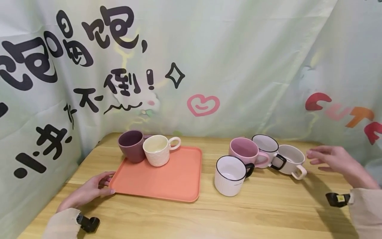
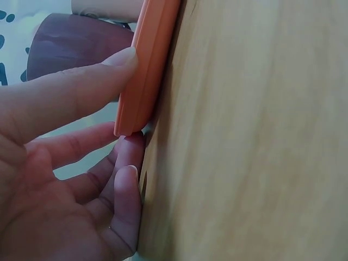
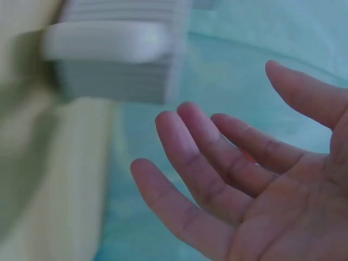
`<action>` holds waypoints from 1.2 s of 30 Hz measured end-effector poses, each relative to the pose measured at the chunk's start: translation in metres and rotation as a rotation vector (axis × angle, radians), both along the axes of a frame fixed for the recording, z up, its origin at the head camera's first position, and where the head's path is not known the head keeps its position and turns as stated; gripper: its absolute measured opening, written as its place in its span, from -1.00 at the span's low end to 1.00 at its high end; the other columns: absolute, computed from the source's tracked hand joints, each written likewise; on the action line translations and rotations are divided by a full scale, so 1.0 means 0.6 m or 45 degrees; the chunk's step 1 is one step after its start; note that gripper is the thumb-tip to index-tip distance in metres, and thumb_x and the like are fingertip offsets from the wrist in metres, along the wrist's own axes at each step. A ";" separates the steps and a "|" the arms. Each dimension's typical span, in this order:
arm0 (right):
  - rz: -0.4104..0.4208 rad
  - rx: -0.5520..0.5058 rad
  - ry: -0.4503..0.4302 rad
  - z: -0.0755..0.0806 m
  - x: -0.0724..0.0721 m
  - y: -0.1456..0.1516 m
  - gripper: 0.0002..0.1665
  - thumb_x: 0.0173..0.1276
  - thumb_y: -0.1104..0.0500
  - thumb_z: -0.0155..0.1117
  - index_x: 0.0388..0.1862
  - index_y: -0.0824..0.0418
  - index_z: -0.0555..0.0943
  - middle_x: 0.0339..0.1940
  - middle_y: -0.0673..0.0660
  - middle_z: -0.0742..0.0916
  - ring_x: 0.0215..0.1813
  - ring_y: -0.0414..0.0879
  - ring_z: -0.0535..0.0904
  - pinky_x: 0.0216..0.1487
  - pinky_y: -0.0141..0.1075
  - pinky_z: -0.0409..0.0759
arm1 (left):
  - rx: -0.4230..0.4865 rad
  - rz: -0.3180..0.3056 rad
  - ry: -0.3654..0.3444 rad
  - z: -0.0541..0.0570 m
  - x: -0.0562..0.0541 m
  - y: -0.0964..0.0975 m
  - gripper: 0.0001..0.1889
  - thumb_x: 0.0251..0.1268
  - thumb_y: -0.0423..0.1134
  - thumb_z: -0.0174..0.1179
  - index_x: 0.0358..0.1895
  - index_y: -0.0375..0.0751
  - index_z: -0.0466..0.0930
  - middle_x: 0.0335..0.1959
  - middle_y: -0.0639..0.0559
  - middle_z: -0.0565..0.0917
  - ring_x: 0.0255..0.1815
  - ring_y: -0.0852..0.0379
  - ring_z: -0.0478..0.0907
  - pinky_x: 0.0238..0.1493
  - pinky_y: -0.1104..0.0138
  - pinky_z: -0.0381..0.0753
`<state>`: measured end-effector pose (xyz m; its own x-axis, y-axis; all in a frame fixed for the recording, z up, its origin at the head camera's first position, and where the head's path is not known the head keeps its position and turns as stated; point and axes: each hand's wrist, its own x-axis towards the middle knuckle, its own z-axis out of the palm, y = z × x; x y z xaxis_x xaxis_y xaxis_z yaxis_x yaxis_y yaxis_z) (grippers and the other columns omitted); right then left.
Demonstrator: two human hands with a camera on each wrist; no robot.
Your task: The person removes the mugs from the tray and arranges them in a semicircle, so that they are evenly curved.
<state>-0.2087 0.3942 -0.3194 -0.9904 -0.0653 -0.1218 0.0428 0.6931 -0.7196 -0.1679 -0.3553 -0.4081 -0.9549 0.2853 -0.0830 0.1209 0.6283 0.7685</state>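
While the left hand (image 1: pixel 89 191) pinches the near left corner of an orange rectangular tray (image 1: pixel 161 182), thumb on one side of the rim and fingers around the other, the right hand (image 1: pixel 335 161) hangs in the air with fingers and thumb spread apart, holding nothing. Tray lies on a wood-grain table (image 1: pixel 238 217), left of centre. Standing upright at its far left part: a plum mug (image 1: pixel 129 152), and beside it, to the right, a cream mug (image 1: pixel 156 154) with an embossed wall, its looped handle out to the right.

Four more mugs grouped upright on the table, right of the tray. Nearest: a white black-rimmed mug (image 1: pixel 227 182), black handle to the right. Behind it, a pink mug (image 1: pixel 242 148); next, a second black-rimmed white mug (image 1: pixel 264 146), partly hidden. At the right end, a pale grey mug (image 1: pixel 287 162), handle turned toward the near right. Right hand is close to this one, a gap between them; right wrist view shows its ribbed wall, blurred.

Beige sleeves (image 1: pixel 367 215) on both arms, a small black device (image 1: pixel 89 224) at each wrist. Backdrop: pale green printed cloth (image 1: pixel 238 59) with dark lettering (image 1: pixel 119 25) and a pink heart (image 1: pixel 201 114).
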 end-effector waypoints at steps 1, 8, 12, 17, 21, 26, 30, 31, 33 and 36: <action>-0.003 0.017 0.021 0.010 -0.004 -0.004 -0.33 0.66 0.11 -0.03 0.27 0.79 0.25 -0.08 0.35 0.73 -0.28 -0.44 0.58 -0.22 -0.27 0.68 | 0.002 0.005 -0.001 0.000 0.000 -0.001 -0.27 0.28 -0.36 0.37 0.36 -0.70 0.21 0.02 -0.22 0.58 -0.01 -0.03 0.50 -0.09 0.35 0.54; 0.051 0.010 0.117 0.055 -0.025 -0.048 -0.33 0.65 0.08 0.01 0.31 0.73 0.31 0.01 0.22 0.72 -0.22 -0.57 0.53 -0.19 -0.43 0.63 | 0.022 -0.012 0.003 0.001 0.000 -0.004 -0.28 0.27 -0.39 0.36 0.35 -0.73 0.20 0.00 -0.20 0.58 -0.02 -0.03 0.50 -0.10 0.35 0.55; 0.109 0.007 0.138 0.063 -0.035 -0.082 -0.33 0.64 0.07 0.05 0.34 0.68 0.33 0.12 0.31 0.68 -0.16 -0.59 0.52 -0.14 -0.48 0.59 | 0.020 -0.010 0.005 0.003 0.001 -0.001 -0.28 0.26 -0.40 0.36 0.35 -0.74 0.20 -0.01 -0.20 0.57 -0.03 -0.01 0.50 -0.10 0.36 0.54; 0.156 -0.012 0.175 0.067 -0.054 -0.125 -0.34 0.60 0.06 0.11 0.32 0.65 0.38 0.18 0.46 0.62 -0.14 -0.58 0.51 -0.11 -0.49 0.58 | 0.007 0.009 -0.005 0.005 0.001 0.000 -0.28 0.27 -0.39 0.36 0.36 -0.73 0.19 0.00 -0.20 0.57 -0.01 -0.03 0.49 -0.10 0.35 0.54; 0.182 -0.060 0.189 0.072 -0.070 -0.153 -0.34 0.60 0.07 0.12 0.32 0.65 0.38 0.23 0.52 0.57 -0.13 -0.56 0.51 -0.06 -0.45 0.59 | 0.012 0.005 -0.014 0.006 0.000 0.001 -0.28 0.28 -0.39 0.35 0.36 -0.73 0.19 0.01 -0.21 0.57 0.00 -0.05 0.49 -0.10 0.35 0.54; 0.209 -0.107 0.183 0.085 -0.089 -0.194 -0.34 0.59 0.03 0.13 0.35 0.58 0.39 0.24 0.44 0.59 -0.04 -0.44 0.55 0.12 -0.24 0.60 | 0.024 0.003 -0.016 0.005 0.000 0.001 -0.27 0.28 -0.39 0.34 0.37 -0.73 0.17 0.01 -0.21 0.57 0.00 -0.05 0.49 -0.10 0.35 0.54; 0.262 -0.148 0.190 0.095 -0.101 -0.234 -0.37 0.59 0.06 0.13 0.36 0.56 0.40 0.23 0.43 0.59 0.16 0.00 0.58 0.23 -0.03 0.53 | 0.039 0.005 -0.022 0.003 0.000 0.000 -0.26 0.28 -0.40 0.34 0.37 -0.73 0.16 0.02 -0.22 0.57 0.00 -0.05 0.50 -0.09 0.36 0.54; 0.275 -0.158 0.191 0.098 -0.104 -0.243 -0.39 0.59 0.08 0.12 0.36 0.55 0.41 0.23 0.43 0.59 0.20 0.07 0.56 0.23 -0.02 0.53 | 0.043 0.004 -0.024 0.003 0.001 -0.001 -0.26 0.28 -0.40 0.34 0.37 -0.73 0.16 0.02 -0.23 0.57 0.01 -0.05 0.50 -0.08 0.36 0.54; 0.300 -0.173 0.178 0.104 -0.108 -0.259 -0.38 0.59 0.07 0.12 0.37 0.54 0.40 0.26 0.46 0.57 0.29 0.23 0.49 0.25 0.00 0.51 | 0.046 -0.001 -0.030 0.003 -0.001 -0.001 -0.26 0.28 -0.39 0.35 0.38 -0.73 0.16 0.04 -0.24 0.57 0.01 -0.06 0.50 -0.08 0.35 0.55; 0.332 -0.224 0.145 0.115 -0.114 -0.281 -0.37 0.59 0.07 0.13 0.39 0.52 0.38 0.29 0.46 0.55 0.31 0.24 0.47 0.30 0.03 0.46 | 0.046 0.015 -0.046 0.004 -0.001 0.001 -0.24 0.26 -0.37 0.37 0.38 -0.71 0.17 0.03 -0.24 0.58 0.01 -0.05 0.50 -0.08 0.35 0.55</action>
